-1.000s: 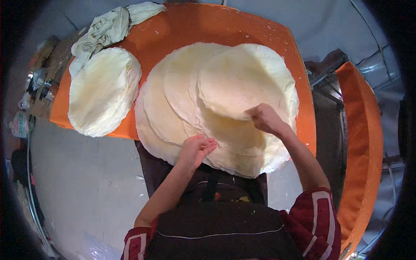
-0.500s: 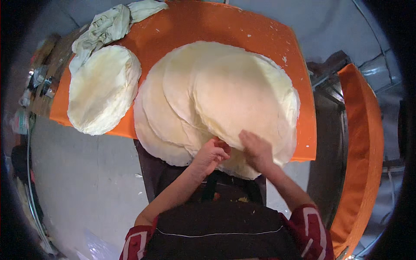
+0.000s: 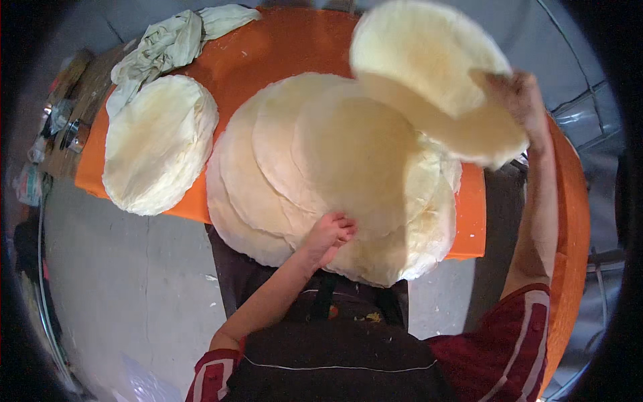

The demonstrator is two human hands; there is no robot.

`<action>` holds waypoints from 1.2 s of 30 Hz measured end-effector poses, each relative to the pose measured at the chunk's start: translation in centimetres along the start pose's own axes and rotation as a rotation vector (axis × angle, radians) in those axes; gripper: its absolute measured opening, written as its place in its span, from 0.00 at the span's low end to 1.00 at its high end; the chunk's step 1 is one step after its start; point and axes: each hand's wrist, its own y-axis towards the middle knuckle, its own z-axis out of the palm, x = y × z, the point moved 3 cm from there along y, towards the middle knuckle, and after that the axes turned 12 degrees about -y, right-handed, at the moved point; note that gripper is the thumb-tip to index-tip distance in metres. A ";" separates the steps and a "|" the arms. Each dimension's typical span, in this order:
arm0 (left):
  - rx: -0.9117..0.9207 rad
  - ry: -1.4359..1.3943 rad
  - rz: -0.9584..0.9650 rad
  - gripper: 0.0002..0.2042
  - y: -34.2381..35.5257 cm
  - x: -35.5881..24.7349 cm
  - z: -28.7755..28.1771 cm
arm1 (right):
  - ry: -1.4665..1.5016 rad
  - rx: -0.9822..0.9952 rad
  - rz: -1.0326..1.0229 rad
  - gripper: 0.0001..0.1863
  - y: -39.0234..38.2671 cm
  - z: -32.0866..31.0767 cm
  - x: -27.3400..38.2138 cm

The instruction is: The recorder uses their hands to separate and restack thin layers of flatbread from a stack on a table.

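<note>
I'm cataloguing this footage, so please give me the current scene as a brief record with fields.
Right hand: gripping the right edge of a thin, pale, round dough-like sheet, held up
Left hand: fingers partly bent, at the near side of a fanned pile of pale, round, overlapping sheets; contact unclear
Left side: smaller stack of pale, round sheets
Surface: orange-covered table
Far left corner: crumpled, pale greenish cloth

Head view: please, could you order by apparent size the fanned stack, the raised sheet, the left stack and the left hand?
1. Fanned stack
2. Raised sheet, held by the right hand; it looks nearer the camera, so its true size is unsure
3. Left stack
4. Left hand
</note>
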 end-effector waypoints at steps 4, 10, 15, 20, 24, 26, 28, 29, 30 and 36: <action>-0.074 0.344 0.220 0.19 -0.2 -4.9 0.4 | -0.541 -0.178 -0.388 0.10 0.6 0.3 2.6; -0.078 -0.040 0.069 0.13 1.6 -7.0 -0.1 | -0.488 0.144 -0.471 0.13 -5.5 17.2 0.0; -0.065 -0.097 -0.223 0.17 2.8 -4.9 0.1 | -0.207 0.538 -0.357 0.14 -5.6 20.5 -2.0; 0.237 0.214 0.028 0.26 3.7 -5.3 1.9 | -0.274 -0.019 -0.358 0.25 -14.0 23.4 1.8; 0.304 0.273 0.162 0.22 1.9 -6.3 4.6 | -0.224 -0.046 -0.332 0.26 -15.1 24.4 0.9; 0.050 0.716 0.410 0.20 2.2 -7.9 2.4 | -0.056 0.375 -0.024 0.20 -12.8 23.9 -2.7; -0.435 1.099 0.827 0.16 0.8 -10.6 -0.2 | -0.111 0.333 0.040 0.10 -6.4 19.4 -5.5; -0.628 1.049 1.028 0.13 -0.8 -11.6 -0.4 | -0.135 0.230 -0.094 0.08 -2.9 15.3 -6.6; -0.646 1.049 1.029 0.13 -1.3 -12.6 -1.9 | 0.042 0.203 -0.043 0.08 -0.9 10.8 -0.8; -0.593 1.223 0.764 0.13 -1.6 -13.4 -2.0 | -0.576 -0.125 -0.442 0.10 0.2 7.2 8.3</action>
